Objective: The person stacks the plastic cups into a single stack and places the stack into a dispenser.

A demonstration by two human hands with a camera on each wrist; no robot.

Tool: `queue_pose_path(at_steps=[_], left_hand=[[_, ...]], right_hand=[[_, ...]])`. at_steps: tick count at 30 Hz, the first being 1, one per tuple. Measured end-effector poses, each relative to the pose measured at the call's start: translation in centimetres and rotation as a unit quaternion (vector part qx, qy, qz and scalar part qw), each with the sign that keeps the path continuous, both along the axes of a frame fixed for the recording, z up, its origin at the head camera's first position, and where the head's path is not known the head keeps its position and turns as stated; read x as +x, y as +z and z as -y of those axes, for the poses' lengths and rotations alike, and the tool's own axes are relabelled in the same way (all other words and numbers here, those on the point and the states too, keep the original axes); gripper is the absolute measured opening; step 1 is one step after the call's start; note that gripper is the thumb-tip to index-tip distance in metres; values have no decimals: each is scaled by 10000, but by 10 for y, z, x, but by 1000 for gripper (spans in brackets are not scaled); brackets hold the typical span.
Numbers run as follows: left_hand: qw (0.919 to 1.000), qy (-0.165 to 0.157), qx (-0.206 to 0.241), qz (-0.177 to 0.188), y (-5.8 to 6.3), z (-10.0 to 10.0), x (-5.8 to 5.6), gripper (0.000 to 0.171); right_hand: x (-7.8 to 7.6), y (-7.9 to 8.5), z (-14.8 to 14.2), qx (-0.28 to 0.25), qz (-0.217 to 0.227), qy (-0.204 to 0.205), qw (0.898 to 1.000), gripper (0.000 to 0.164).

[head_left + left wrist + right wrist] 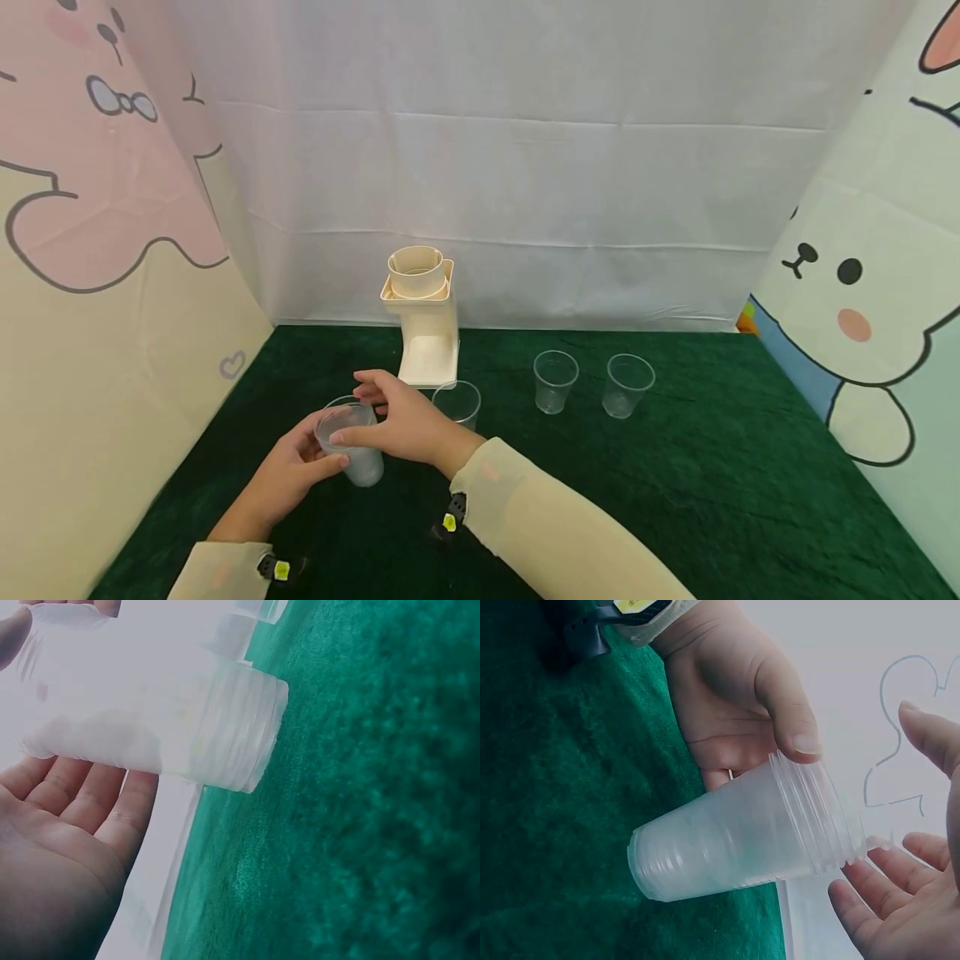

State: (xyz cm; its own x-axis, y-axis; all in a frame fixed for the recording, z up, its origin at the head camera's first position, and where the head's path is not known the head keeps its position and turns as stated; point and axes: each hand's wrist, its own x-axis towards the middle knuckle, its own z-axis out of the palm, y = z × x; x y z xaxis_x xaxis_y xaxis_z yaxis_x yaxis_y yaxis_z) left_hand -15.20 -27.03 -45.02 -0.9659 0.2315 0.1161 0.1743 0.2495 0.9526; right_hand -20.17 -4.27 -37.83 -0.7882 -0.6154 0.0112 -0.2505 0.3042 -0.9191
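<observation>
A stack of clear plastic cups (365, 468) stands upright in the air between both hands, its nested rims showing in the right wrist view. My right hand (408, 421) pinches the stack near the top, the thumb pressing the rim and some fingers hidden behind. Beside the stack, my left hand (288, 475) is spread with relaxed, nearly straight fingers (870, 889) at the rim; its thumb lies apart from them. Another clear rim (339, 400) shows just behind the stack, mostly hidden. A single clear cup (459, 402) is partly covered by the right wrist.
Two more clear cups (553, 392) (621, 396) stand upright, side by side, right of centre. At the back, a cream plastic stand (431, 333) carries a round holder (417, 271). Dark green cloth (712, 475) covers the table; printed curtains (540, 183) enclose it.
</observation>
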Motion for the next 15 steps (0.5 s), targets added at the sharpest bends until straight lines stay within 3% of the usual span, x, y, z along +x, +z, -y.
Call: queue_pose_path(at_steps=[10, 15], left_hand=[[9994, -9, 85, 330, 3, 0, 1, 63], [9995, -16, 139, 290, 4, -2, 1, 63]], right_hand=[[1, 0, -12, -70, -143, 84, 9998, 80], [2, 3, -23, -78, -198, 15, 9998, 80]])
